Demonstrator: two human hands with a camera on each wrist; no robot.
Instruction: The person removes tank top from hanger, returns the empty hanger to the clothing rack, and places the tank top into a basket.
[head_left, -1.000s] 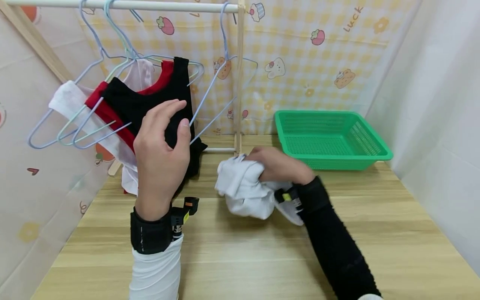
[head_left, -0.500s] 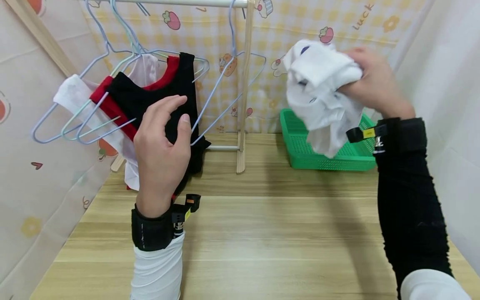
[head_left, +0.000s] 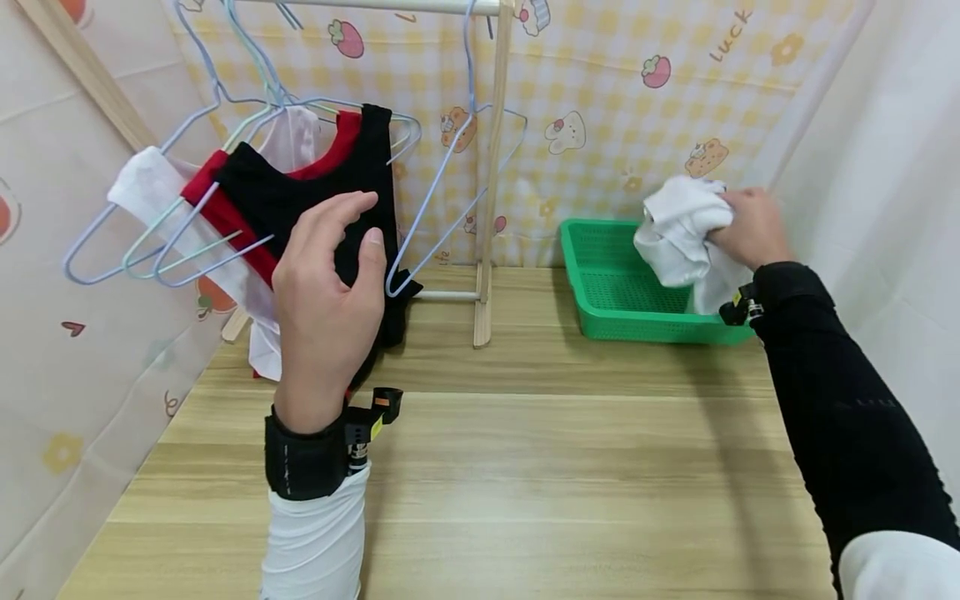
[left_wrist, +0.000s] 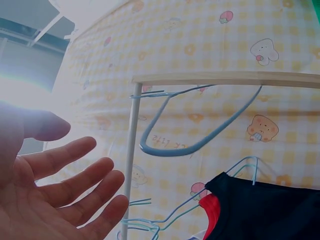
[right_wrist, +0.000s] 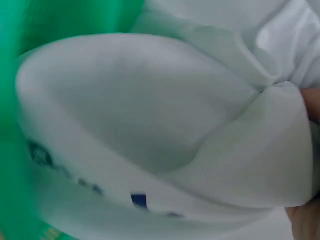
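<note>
My right hand (head_left: 752, 227) grips a bunched white garment (head_left: 684, 229) at the right end of the green basket (head_left: 606, 325). Part of the garment hangs inside the basket's rim. Close up in the right wrist view, the white cloth (right_wrist: 215, 165) shows dark printed marks, and fingers are at the right edge. My left hand (head_left: 327, 304) is raised with relaxed, spread fingers and holds nothing. Just behind it hangs a black sleeveless top (head_left: 315, 196), partly hidden by the hand. The left wrist view shows the fingers (left_wrist: 82, 190) apart from the hangers.
A rack with a wooden post (head_left: 491, 192) stands at the back left. On it hang a red top (head_left: 341, 137), a white garment (head_left: 153, 179) and a bare blue hanger (head_left: 427, 212). A wooden table (head_left: 540, 475) lies below; a white curtain (head_left: 892, 250) is at right.
My right hand has lifted the white garment off the table, carried it right and lowered it to the green basket. The left hand has stayed nearly still.
</note>
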